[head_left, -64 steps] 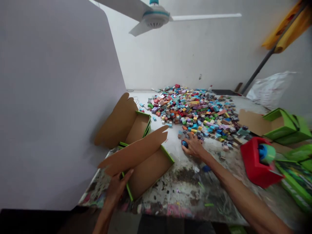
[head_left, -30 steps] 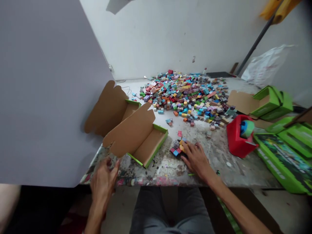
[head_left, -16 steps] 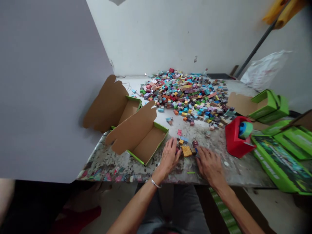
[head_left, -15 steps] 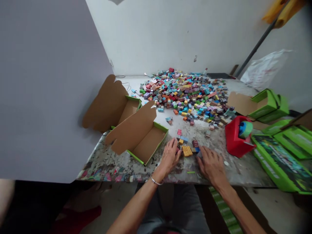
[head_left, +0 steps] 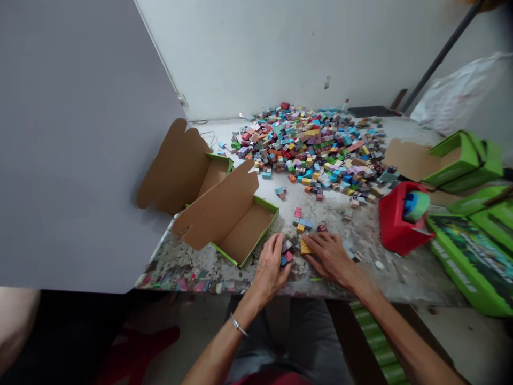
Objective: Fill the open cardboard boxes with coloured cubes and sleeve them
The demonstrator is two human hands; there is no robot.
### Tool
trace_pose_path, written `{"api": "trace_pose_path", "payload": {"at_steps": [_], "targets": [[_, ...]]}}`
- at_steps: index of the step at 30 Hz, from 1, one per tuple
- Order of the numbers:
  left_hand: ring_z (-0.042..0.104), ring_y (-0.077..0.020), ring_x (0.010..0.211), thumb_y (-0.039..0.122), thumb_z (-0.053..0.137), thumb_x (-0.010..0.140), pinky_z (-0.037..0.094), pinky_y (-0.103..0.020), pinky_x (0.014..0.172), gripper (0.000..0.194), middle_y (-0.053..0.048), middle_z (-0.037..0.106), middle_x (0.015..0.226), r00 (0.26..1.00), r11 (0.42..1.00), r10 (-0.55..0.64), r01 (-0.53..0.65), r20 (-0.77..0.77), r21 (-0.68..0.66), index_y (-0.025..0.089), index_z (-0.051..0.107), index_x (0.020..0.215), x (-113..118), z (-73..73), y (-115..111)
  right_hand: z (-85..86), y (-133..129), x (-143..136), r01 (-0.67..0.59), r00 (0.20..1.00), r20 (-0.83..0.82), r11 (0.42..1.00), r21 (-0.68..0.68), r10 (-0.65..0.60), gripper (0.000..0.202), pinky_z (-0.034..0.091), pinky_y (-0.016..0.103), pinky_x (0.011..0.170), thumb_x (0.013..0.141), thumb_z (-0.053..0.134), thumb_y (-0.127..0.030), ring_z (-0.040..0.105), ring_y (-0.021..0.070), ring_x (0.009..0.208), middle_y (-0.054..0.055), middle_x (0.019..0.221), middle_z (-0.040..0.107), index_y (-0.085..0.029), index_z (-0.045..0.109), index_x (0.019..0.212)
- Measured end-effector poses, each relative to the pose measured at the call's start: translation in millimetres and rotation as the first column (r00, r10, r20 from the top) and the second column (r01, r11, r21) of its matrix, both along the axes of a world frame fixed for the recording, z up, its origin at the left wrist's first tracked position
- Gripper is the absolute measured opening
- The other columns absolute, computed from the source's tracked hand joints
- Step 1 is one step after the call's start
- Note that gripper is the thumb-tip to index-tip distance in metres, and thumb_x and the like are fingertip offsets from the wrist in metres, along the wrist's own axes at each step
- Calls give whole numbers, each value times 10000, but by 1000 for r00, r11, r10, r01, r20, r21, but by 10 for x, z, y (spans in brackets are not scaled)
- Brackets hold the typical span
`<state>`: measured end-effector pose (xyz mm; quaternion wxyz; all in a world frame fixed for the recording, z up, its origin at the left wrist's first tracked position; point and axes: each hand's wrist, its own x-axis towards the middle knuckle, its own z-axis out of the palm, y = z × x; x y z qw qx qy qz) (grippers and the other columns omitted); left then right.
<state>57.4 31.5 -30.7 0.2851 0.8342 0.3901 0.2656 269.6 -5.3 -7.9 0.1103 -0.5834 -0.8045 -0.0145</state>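
My left hand (head_left: 271,269) rests on the near part of the table, its fingers and thumb curved round the left side of a small group of gray, blue and pink blocks (head_left: 287,256). Just to the right, my right hand (head_left: 331,258) has its fingertips against a yellow block (head_left: 305,246), partly covering it. Beyond the hands lie a pink block (head_left: 298,212), a light blue block (head_left: 305,223) and a dark red block (head_left: 321,228). Gray pieces (head_left: 352,253) lie right of my right hand.
A large heap of colored blocks (head_left: 312,144) covers the table's back. Open cardboard boxes (head_left: 246,230) stand at the left. A red tape dispenser (head_left: 395,219) and green boxes (head_left: 465,267) are at the right. A gray panel (head_left: 72,144) fills the far left.
My right hand has moved left from the blue and gray pieces onto the yellow block. My left hand has drawn slightly nearer, beside the small blocks. The view has shifted a little.
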Motion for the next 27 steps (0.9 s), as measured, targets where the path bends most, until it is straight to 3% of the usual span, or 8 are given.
{"api": "trace_pose_path", "payload": {"at_steps": [2,6,9,13,18,24,27], "targets": [[359,-277,1315,197,562,792,322,-512,1100,637,-144,411,1407,1000,1000,22,-22,-2,14,163,343,1390,-23,-25,1,-23,4,21,-5,1000,11,1000,-2,5,431,336,394,843,910,457,-329,485,271,1067,114,1211,601,-169,478,1310],[424,-254,1234,153,550,797,362,-495,1067,480,-106,525,1300,997,997,-74,74,22,16,193,483,1270,-43,6,39,-4,41,71,-39,998,42,998,-44,41,413,350,376,797,917,435,-291,499,269,1065,113,1209,600,-168,468,1310],[409,-273,1233,207,638,767,393,-478,1039,527,-129,465,1346,998,998,-59,59,-23,-1,177,482,1270,-76,103,28,55,79,96,-124,992,2,986,-109,125,391,359,368,834,904,446,-275,520,244,1061,102,1202,591,-194,488,1284],[415,-315,1199,313,729,715,413,-514,990,648,-140,450,1320,984,997,78,-73,-162,37,182,459,1290,-110,196,-62,111,67,81,-171,985,-58,977,-130,164,398,364,365,855,869,488,-270,536,234,1058,106,1197,570,-208,507,1261],[539,-233,1033,247,625,797,473,-392,900,433,-79,516,1159,977,998,67,-62,-202,31,228,501,1211,-86,168,-72,108,18,41,-208,978,-63,967,-145,200,430,355,369,856,827,489,-209,534,232,1049,109,1172,578,-203,504,1257],[600,-190,885,245,586,812,501,-313,783,390,-56,519,1144,973,999,47,-52,-224,-14,238,497,1191,-79,158,-10,142,11,232,-3,993,120,993,-115,17,383,357,388,813,803,510,-201,533,275,1020,121,1107,607,-177,572,1181],[595,-201,918,291,623,792,499,-328,814,486,-69,500,1189,972,998,53,-61,-230,-29,228,453,1243,-65,188,-20,223,46,272,-15,997,67,989,-144,25,390,378,396,827,861,504,-295,514,286,1069,113,1163,587,-211,540,1240]]}}
